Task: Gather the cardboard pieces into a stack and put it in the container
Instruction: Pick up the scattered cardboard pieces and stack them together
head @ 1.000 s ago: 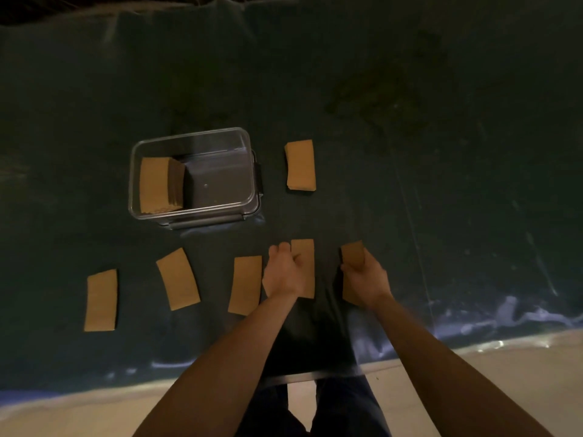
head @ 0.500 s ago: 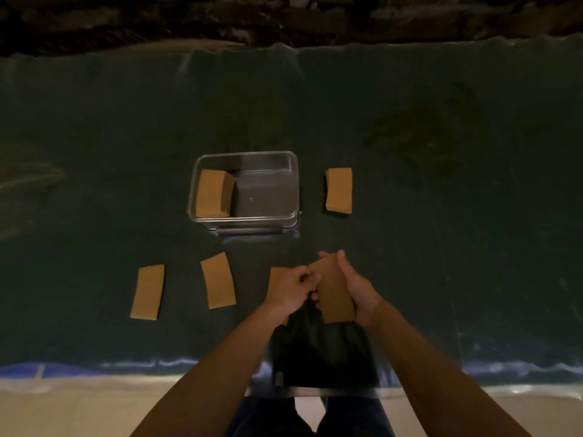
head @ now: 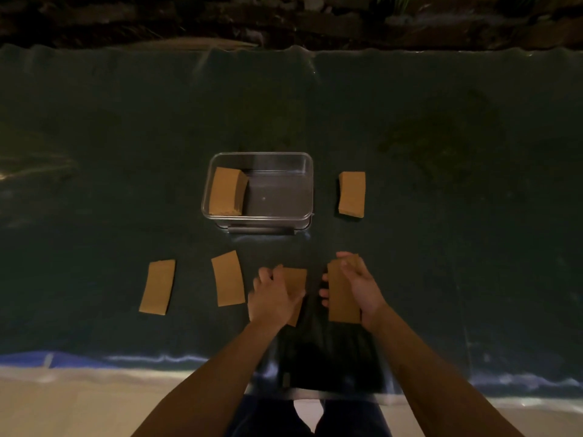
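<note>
A clear plastic container [head: 303, 216] sits mid-sheet, with a stack of brown cardboard pieces [head: 225, 190] in its left half. My right hand [head: 359, 285] is shut on a small stack of cardboard [head: 340, 298], held just above the sheet. My left hand [head: 273, 294] rests on a flat cardboard piece [head: 298, 279], fingers curled over its left edge. Two more pieces lie flat to the left, one [head: 227, 278] near my left hand and another [head: 157, 287] farther out. A further cardboard piece [head: 352, 193] lies right of the container.
A dark green sheet [head: 441, 216] covers the ground. Its near edge meets pale floor [head: 63, 405] at the bottom. Dark rough ground [head: 284, 17] borders the far side. A black flat object [head: 328, 357] lies under my forearms, above my knees.
My hands have separated: the right one carried its cardboard to the right, and the left moved left onto the flat piece lying there. The camera view shifted, too.
</note>
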Demonstrator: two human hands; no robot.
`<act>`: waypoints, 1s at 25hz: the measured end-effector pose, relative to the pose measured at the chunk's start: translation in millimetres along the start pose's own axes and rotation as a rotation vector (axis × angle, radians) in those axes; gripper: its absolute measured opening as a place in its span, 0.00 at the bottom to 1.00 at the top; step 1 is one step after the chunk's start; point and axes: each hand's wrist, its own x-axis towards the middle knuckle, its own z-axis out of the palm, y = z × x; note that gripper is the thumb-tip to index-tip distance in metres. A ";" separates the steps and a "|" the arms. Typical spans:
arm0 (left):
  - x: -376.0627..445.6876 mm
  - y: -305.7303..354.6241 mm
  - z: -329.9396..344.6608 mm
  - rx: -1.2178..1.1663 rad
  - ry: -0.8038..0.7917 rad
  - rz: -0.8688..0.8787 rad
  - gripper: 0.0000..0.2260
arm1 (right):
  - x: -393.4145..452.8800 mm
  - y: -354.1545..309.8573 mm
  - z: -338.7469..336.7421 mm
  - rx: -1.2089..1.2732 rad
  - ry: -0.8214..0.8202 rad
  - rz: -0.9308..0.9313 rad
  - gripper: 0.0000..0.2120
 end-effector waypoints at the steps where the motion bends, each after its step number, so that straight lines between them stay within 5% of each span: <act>1: -2.3 -1.0 5.2 0.020 -0.026 -0.021 0.36 | 0.2 0.0 -1.4 0.008 0.017 -0.003 0.08; 7: -1.6 3.8 21.3 -0.105 -0.037 -0.070 0.45 | 1.6 -0.6 -9.0 0.019 0.052 -0.002 0.06; 12: 11.4 -18.6 0.3 -0.332 0.037 -0.088 0.34 | 4.9 -2.7 -5.9 -0.004 0.055 0.000 0.06; 15: 26.0 -45.5 -20.9 -0.420 0.176 -0.197 0.34 | 10.5 -0.2 0.1 -0.030 0.046 0.012 0.06; 19: 40.5 -73.9 -35.8 -0.377 0.096 -0.385 0.39 | 15.3 6.3 6.5 -0.056 0.034 0.027 0.06; 23: 40.5 -71.0 -37.7 -0.351 0.100 -0.445 0.16 | 17.2 11.3 12.5 -0.053 0.025 0.014 0.06; 25: 36.7 -67.6 -38.5 -0.391 0.124 -0.473 0.19 | 17.8 11.6 15.9 -0.058 0.027 0.004 0.06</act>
